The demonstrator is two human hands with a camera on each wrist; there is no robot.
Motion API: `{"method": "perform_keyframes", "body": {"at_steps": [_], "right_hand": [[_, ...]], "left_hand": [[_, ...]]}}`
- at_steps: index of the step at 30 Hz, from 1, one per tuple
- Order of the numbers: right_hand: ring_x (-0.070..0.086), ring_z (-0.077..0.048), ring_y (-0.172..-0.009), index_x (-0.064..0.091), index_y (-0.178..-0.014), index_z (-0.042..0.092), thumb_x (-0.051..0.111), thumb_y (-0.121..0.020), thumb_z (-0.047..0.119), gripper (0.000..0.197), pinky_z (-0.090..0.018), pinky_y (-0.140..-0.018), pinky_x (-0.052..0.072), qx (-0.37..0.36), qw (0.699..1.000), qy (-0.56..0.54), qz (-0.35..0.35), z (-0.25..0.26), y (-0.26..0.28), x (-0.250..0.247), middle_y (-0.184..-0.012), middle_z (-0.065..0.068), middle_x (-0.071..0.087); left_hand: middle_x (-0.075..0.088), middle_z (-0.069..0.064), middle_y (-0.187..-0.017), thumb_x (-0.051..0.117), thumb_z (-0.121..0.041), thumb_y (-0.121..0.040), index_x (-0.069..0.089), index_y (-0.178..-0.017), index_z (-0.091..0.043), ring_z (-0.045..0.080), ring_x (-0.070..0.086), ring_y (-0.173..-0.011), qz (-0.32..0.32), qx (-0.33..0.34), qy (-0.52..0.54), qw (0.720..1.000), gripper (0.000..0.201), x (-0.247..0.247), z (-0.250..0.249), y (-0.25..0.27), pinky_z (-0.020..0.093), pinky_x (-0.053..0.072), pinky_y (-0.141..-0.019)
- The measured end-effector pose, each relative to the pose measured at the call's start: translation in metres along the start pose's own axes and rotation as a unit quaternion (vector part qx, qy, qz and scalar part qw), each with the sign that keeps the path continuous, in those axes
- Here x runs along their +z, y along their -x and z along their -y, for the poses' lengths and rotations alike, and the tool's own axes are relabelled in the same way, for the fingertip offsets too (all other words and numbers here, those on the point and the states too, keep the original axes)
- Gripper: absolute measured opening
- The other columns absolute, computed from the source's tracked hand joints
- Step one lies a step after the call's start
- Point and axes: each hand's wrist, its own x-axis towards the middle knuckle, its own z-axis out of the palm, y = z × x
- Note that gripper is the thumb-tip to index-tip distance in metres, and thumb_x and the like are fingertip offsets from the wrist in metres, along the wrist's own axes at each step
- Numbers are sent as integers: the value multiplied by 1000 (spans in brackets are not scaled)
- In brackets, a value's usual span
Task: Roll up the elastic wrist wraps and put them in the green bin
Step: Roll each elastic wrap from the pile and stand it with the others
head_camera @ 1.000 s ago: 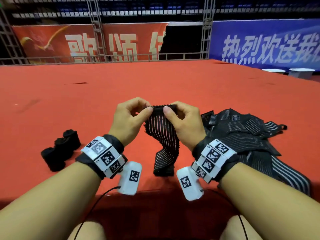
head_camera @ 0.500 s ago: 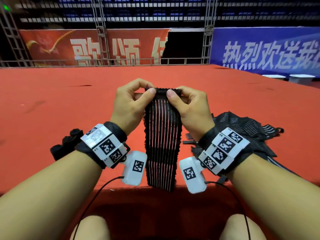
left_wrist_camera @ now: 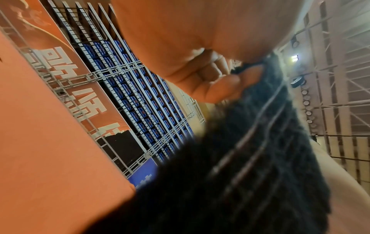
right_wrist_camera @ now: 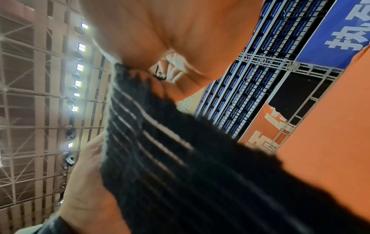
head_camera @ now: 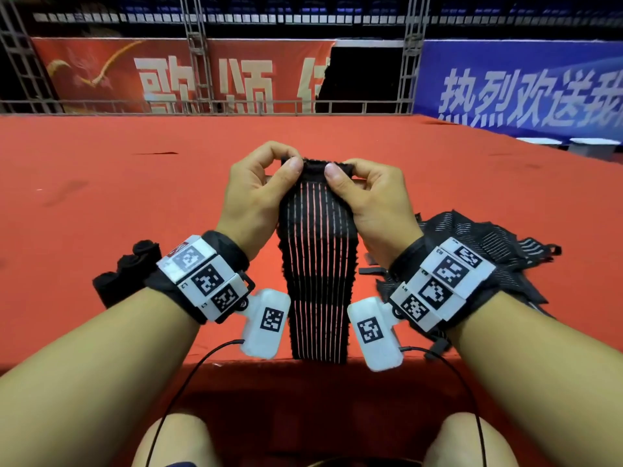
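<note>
Partly hidden rolled wraps (head_camera: 126,274) — behind left hand (head_camera: 256,200) (pinching wrap (head_camera: 318,264)).

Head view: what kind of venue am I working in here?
Probably an indoor sports arena or event hall: rows of blue spectator seats up behind, large printed banners on metal truss, and a wide red carpeted platform serving as the work surface.

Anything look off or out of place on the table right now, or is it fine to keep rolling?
One oddity: no green bin shows in any view. Rolled wraps sit loose on the red table. Otherwise, both hands pinch a wrap hanging straight.
</note>
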Motion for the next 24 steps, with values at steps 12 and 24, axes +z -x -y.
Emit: {"method": "perform_keyframes", "body": {"at_steps": [12,24], "right_hand": [[68,-24,-78,71,-97,-4,64,-98,13,19,-43,-72,57,-120,993,16,3,76,-1,3,-88,-25,71],[45,-7,-41,63,-81,7,61,-100,13,20,-19,-39,38,-101,979,148,98,81,1,-11,-64,-9,55]], "left_hand": [[62,-13,-71,57,-14,-96,60,-89,-15,6,56,-62,-3,88,-2,996,7,-2,-73,-16,24,47,-57],[61,-13,-63,58,-9,-99,59,-86,-15,3,56,-53,22,57,-45,997,14,-11,-68,-8,19,45,-48]]}}
